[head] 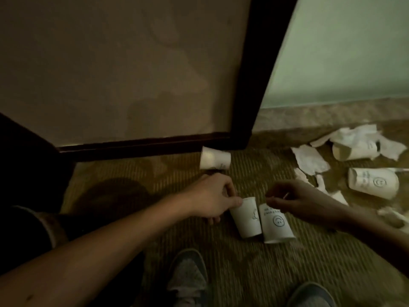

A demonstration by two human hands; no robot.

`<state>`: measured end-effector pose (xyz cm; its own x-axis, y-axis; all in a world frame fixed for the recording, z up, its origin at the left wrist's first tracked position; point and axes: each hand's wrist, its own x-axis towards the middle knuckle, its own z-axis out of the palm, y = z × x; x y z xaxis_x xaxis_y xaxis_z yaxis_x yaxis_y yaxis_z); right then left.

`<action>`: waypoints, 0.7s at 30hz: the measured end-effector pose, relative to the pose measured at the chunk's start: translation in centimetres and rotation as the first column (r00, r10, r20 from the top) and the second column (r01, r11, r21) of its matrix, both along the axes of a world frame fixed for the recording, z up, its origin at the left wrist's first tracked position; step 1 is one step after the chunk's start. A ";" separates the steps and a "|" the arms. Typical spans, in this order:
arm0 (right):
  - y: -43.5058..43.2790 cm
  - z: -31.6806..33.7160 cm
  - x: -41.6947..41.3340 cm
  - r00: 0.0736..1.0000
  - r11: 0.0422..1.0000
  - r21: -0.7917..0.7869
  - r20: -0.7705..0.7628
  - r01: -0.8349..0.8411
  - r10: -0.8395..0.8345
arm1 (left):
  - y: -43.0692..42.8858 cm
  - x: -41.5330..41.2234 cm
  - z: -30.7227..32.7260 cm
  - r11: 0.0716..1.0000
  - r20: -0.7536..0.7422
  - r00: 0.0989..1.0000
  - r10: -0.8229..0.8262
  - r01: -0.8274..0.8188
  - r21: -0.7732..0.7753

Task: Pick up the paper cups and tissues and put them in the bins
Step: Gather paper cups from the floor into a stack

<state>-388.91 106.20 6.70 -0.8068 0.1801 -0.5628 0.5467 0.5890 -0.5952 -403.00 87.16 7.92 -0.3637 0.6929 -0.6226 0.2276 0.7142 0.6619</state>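
Left hand [211, 196] grips cup [245, 219]; right hand [297, 199] at smiley cup [276, 224]

We look through a single wide-angle camera worn on the head, facing forward and steeply down at the ribbed olive carpet floor [221, 262]. The toes of two grey fabric shoes [188, 278] lie at the near edge, so the lens sits almost above the feet. Both forearms reach in from the near corners. The left hand [212, 196] and right hand [296, 200] meet close below centre, by a white paper cup [245, 218] lying on its side. A dark wooden door frame [259, 74] runs slanted through the far half.
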 end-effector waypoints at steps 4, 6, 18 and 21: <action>-0.6 -4.2 1.8 0.965 0.962 0.084 0.032 0.258 -0.262 | 1.5 1.0 -4.3 0.989 -0.110 0.989 0.100 -0.110 -0.097; -0.8 -5.9 2.1 0.930 0.924 0.123 0.031 0.361 -0.367 | 1.7 1.5 -5.9 0.979 -0.190 0.971 0.147 -0.170 -0.111; -1.6 -10.7 4.3 0.826 0.827 -0.030 0.075 0.561 -0.558 | 2.3 5.4 -10.0 0.900 -0.036 0.904 0.427 -0.428 -0.079; -1.6 -10.6 4.7 0.809 0.806 -0.070 0.075 0.587 -0.583 | 2.5 5.5 -10.4 0.865 -0.032 0.868 0.496 -0.497 -0.066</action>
<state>-384.19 104.63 -3.86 -0.5356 0.5589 -0.6331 0.8002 0.0963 -0.5920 -397.49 89.69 -2.48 -0.6568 0.3736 -0.6550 -0.1610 0.7791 0.6059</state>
